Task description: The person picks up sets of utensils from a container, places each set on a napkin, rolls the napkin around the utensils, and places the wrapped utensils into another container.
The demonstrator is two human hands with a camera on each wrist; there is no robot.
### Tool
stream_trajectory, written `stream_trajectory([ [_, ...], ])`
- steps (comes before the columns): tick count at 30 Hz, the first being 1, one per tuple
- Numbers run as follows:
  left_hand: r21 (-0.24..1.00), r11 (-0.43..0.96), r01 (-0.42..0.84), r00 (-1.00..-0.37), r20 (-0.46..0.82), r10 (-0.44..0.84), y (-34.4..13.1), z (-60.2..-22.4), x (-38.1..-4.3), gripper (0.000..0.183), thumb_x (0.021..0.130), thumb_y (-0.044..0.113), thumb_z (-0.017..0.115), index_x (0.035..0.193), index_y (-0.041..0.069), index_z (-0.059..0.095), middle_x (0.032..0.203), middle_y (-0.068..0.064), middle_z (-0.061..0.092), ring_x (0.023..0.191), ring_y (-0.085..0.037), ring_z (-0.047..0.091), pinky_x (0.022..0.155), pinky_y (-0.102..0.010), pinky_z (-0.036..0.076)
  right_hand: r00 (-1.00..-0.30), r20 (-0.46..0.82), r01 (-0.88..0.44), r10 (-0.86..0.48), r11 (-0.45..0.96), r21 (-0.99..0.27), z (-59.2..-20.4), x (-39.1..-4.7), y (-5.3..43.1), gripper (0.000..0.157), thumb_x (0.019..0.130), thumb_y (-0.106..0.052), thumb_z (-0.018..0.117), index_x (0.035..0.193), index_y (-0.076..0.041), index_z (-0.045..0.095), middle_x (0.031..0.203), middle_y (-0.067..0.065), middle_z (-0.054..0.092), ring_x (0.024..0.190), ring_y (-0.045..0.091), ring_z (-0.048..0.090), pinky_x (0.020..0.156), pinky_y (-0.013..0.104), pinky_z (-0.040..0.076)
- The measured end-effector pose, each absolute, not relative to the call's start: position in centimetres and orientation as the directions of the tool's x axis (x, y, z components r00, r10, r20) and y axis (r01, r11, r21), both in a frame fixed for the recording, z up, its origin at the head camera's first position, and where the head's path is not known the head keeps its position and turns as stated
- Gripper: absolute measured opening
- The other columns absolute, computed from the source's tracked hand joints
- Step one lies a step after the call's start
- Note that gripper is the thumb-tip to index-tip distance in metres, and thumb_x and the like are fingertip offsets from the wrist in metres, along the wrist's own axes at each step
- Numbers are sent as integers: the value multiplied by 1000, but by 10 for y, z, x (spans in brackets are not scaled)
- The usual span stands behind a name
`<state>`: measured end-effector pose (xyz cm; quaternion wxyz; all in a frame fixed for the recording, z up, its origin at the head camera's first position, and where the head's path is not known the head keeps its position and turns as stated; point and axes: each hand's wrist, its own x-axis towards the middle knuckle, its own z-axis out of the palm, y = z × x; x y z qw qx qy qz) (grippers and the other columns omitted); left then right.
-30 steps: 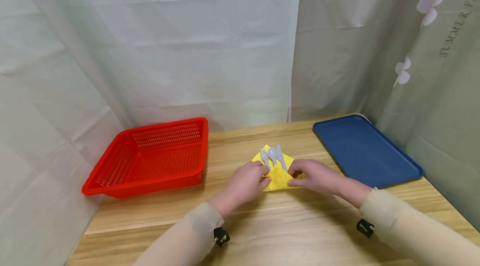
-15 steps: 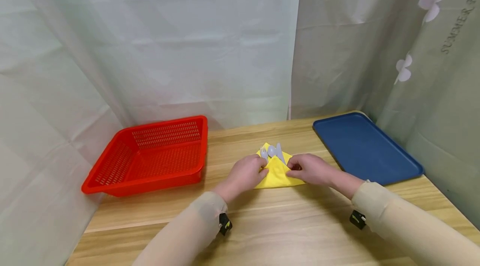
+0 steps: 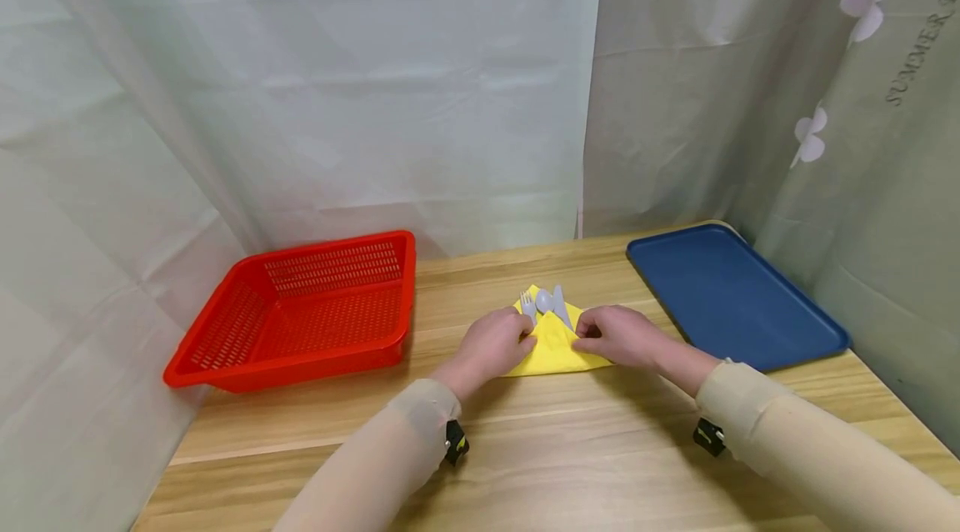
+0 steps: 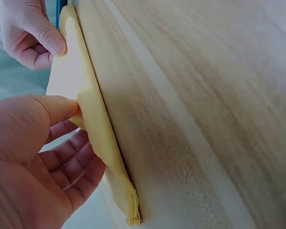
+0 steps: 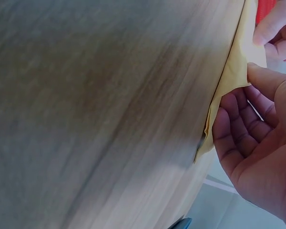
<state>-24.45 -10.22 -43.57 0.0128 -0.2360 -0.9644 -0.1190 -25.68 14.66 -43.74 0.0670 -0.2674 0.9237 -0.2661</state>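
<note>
Nearest, at the bottom of the head view, two pale sleeves (image 3: 375,465) reach in from the lower left and lower right over the wood-grained bench (image 3: 540,449), a small black device (image 3: 456,442) at each wrist. Beyond them, just right of and below the frame's centre, the left hand (image 3: 491,343) and right hand (image 3: 618,336) face each other with the yellow napkin (image 3: 553,348) between them on the bench. Each grip is nearly closed, thumb against forefinger on the cloth, the remaining fingers loosely curled. The left grip pinches the napkin's left side, the right grip its right side; a folded-up flap peaks midway between the two. Past that peak, side by side against the cloth, show the upper ends of a grey fork (image 3: 528,305), a spoon (image 3: 544,301) and a knife (image 3: 560,304); the flap hides their lower parts. Farther off, a red basket (image 3: 315,369) sits at centre left and a blue tray (image 3: 735,294) lies at centre right. Pale curtains (image 3: 375,98) hang behind, across the upper frame.
</note>
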Motion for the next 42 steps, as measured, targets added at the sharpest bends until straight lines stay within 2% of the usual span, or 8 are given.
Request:
stream_trajectory([
  [8, 236, 869, 436, -898, 57, 435, -102, -440, -248, 27, 105, 24, 77, 81, 17, 68, 81, 0, 56, 77, -19, 52, 70, -32, 43, -843, 43, -479, -536, 713, -513, -440, -258, 146, 18, 99, -22, 85, 91, -17, 70, 79, -9, 63, 72, 11, 55, 70, 33, 48],
  [12, 252, 876, 411, -909, 46, 413, -102, -443, -249, 15, 104, 25, 79, 98, 15, 71, 87, 0, 58, 80, -19, 54, 72, -33, 47, -836, 71, -504, -543, 713, -487, -442, -257, 147, 21, 98, -21, 87, 104, -14, 68, 85, -7, 64, 75, 11, 57, 73, 34, 51],
  [17, 247, 877, 412, -910, 66, 409, -102, -443, -246, 33, 104, 25, 80, 132, 14, 67, 109, -4, 65, 91, -21, 62, 81, -38, 57, -803, 140, -577, -579, 698, -425, -444, -256, 147, 31, 97, -18, 88, 121, -12, 69, 99, -1, 65, 82, 14, 62, 75, 35, 54],
  [21, 184, 850, 494, -870, 116, 480, -104, -442, -242, 33, 104, 22, 80, 135, 12, 71, 130, -8, 67, 111, -25, 69, 97, -42, 60, -739, 213, -668, -639, 655, -354, -446, -254, 147, 34, 98, -17, 87, 129, -9, 74, 116, 5, 69, 94, 20, 68, 81, 38, 60],
  [25, 56, 781, 622, -779, 148, 609, -109, -442, -236, 33, 106, 20, 75, 139, 11, 73, 146, -8, 66, 131, -28, 66, 113, -43, 53, -645, 265, -764, -717, 589, -265, -446, -251, 151, 41, 100, -17, 85, 138, -7, 74, 137, 11, 69, 122, 31, 68, 100, 50, 60],
  [29, -32, 718, 695, -711, 118, 693, -116, -440, -223, 39, 110, 23, 70, 147, 13, 70, 153, -4, 65, 142, -26, 60, 118, -46, 49, -583, 247, -810, -774, 534, -241, -444, -247, 157, 49, 101, -17, 82, 148, -6, 70, 151, 12, 66, 140, 38, 59, 110, 58, 55],
  [38, -35, 646, 762, -647, -62, 760, -133, -439, -193, 63, 116, 49, 52, 169, 14, 48, 175, -2, 42, 164, -22, 32, 134, -51, 23, -557, 149, -821, -817, 513, -252, -444, -241, 171, 51, 105, -9, 74, 154, -5, 64, 159, 12, 61, 147, 40, 55, 119, 62, 45],
  [42, -36, 649, 760, -648, -117, 752, -138, -441, -187, 71, 116, 57, 47, 171, 14, 43, 177, -1, 37, 165, -20, 30, 135, -48, 21, -563, 137, -815, -815, 520, -257, -446, -240, 174, 50, 106, -5, 72, 155, -5, 63, 159, 12, 61, 147, 39, 55, 119, 61, 46],
])
